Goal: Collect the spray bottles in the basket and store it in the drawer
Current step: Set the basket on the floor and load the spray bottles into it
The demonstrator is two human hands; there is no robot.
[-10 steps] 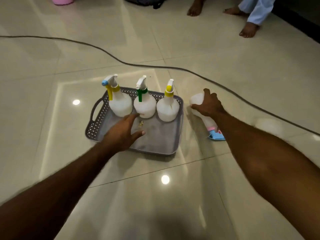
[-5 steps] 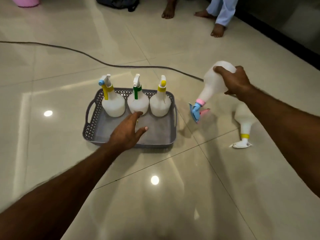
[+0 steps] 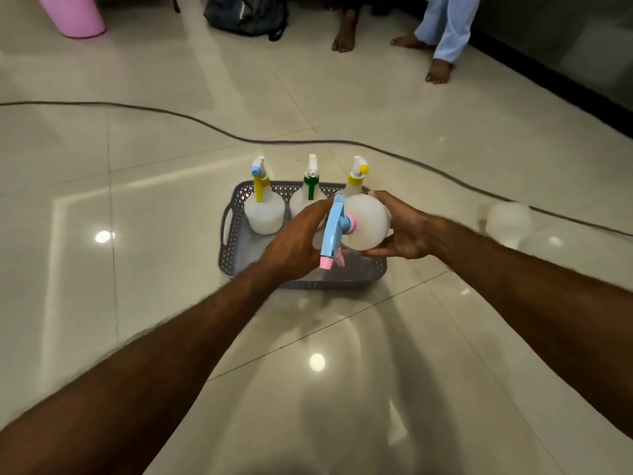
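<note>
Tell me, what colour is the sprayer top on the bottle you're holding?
Light blue, with a pink tip and collar, on the held bottle. The head view shows it.

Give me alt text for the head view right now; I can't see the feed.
Both hands hold a white spray bottle with a blue and pink nozzle over a grey basket on a tiled floor: the right hand grips its body and the left hand is at its nozzle. Three bottles stand upright along the basket's far side, and another bottle lies on the floor to the right.
</note>
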